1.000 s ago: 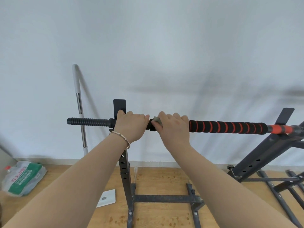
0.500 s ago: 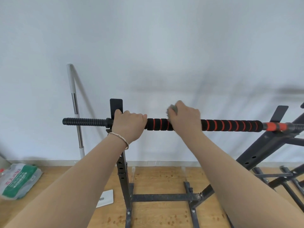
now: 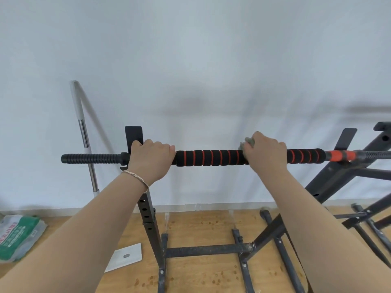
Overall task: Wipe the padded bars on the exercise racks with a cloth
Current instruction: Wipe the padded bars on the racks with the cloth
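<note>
A padded bar with black foam and orange rings lies across two black racks at chest height. My left hand grips its left end beside the left rack upright. My right hand wraps round the padding right of the middle and holds a grey cloth against the bar; only a corner of the cloth shows above my fingers. The bare ribbed end sticks out to the left.
A white and chrome pole leans on the wall at left. A green and white bag and a white flat plate lie on the wooden floor. More black rack frames crowd the right side.
My right hand has slid the cloth to the right along the padding, away from my left hand. The left hand keeps its grip at the bar's left end.
</note>
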A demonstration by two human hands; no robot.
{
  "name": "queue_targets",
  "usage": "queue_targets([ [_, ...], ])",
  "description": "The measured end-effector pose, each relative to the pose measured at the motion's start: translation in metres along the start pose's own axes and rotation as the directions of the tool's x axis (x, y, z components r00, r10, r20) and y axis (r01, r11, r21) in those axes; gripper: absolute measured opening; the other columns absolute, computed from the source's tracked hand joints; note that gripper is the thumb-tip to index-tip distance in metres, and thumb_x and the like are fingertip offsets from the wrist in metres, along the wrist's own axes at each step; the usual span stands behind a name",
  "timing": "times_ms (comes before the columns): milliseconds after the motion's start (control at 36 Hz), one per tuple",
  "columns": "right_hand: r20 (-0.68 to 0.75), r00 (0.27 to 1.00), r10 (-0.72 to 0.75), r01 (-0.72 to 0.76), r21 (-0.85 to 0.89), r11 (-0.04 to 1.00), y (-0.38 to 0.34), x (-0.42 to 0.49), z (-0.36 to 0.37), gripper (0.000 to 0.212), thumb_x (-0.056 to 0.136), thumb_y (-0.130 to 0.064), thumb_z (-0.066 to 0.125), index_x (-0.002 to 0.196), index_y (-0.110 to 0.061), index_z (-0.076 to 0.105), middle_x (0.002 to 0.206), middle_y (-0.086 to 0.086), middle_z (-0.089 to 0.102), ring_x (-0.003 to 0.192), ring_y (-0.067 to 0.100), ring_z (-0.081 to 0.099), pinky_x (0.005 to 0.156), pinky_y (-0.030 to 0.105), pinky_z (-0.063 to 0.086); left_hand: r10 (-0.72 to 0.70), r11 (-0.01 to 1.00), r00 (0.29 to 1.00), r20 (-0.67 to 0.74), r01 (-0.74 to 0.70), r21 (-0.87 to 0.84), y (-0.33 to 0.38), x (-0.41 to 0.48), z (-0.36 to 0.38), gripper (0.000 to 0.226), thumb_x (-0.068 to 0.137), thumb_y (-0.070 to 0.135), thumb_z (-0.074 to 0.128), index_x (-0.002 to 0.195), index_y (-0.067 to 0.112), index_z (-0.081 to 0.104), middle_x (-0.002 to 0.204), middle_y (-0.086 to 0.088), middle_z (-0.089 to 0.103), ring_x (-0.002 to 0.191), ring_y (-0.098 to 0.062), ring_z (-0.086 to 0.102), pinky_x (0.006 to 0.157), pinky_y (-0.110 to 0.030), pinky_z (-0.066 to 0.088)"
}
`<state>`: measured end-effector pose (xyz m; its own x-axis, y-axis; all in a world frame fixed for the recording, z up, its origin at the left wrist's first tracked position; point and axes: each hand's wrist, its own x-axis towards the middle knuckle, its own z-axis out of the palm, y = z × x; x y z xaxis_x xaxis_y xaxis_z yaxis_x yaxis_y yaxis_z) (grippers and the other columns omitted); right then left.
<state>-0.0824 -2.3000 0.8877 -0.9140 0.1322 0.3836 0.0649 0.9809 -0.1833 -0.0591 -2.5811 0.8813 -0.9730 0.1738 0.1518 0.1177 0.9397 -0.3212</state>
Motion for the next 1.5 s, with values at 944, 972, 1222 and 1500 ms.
queue_targets([
  [944, -0.423, 0.856, -0.298, 0.358, 0.069, 0.931, -0.075, -0.042, 0.037, 0.028, 0.095, -0.031, 0.059, 0.072, -0.016, 0.054, 0.055, -0.004, 0.044, 0.059, 0.023, 0.038, 0.062, 0.036, 0.03, -0.068, 0.996, 0.949, -0.307, 0.047, -0.075, 0.057, 0.012, 0.005, 0.023, 0.076, 0.007, 0.057, 0.068, 0.017, 0.037, 0.06, 0.001, 0.034, 0.059, -0.022, 0.037, 0.056, -0.033, 0.028],
  [972, -0.413, 0.859, -0.301, 0.349, 0.044, 0.936, -0.072, -0.04, 0.035, 0.029, 0.094, -0.031, 0.06, 0.071, -0.016, 0.053, 0.053, -0.004, 0.044, 0.059, 0.022, 0.036, 0.062, 0.036, 0.029, -0.074, 0.996, 0.943, -0.323, 0.052, -0.078, 0.058, 0.011, 0.006, 0.021, 0.076, 0.006, 0.054, 0.069, 0.017, 0.037, 0.061, 0.0, 0.034, 0.06, -0.022, 0.035, 0.057, -0.033, 0.027],
  [1222, -0.064, 0.997, -0.043, 0.051, 0.138, 0.989, -0.019, -0.006, 0.005, 0.017, 0.099, -0.028, 0.052, 0.09, -0.014, 0.054, 0.062, 0.001, 0.057, 0.063, 0.029, 0.054, 0.068, 0.038, 0.04, -0.11, 0.993, 0.935, -0.336, 0.088, -0.08, 0.06, 0.011, 0.008, 0.012, 0.079, 0.01, 0.053, 0.074, 0.016, 0.045, 0.063, 0.0, 0.038, 0.062, -0.021, 0.036, 0.059, -0.033, 0.028],
  [1500, -0.159, 0.876, -0.454, 0.472, 0.1, 0.876, -0.036, -0.01, 0.018, 0.008, 0.085, -0.028, 0.071, 0.092, -0.026, 0.07, 0.087, 0.0, 0.061, 0.081, 0.031, 0.054, 0.071, 0.043, 0.047, -0.1, 0.992, 0.943, -0.317, 0.072, -0.099, 0.058, 0.011, 0.008, 0.018, 0.079, 0.012, 0.053, 0.073, 0.017, 0.037, 0.062, 0.0, 0.036, 0.061, -0.021, 0.036, 0.059, -0.032, 0.03],
])
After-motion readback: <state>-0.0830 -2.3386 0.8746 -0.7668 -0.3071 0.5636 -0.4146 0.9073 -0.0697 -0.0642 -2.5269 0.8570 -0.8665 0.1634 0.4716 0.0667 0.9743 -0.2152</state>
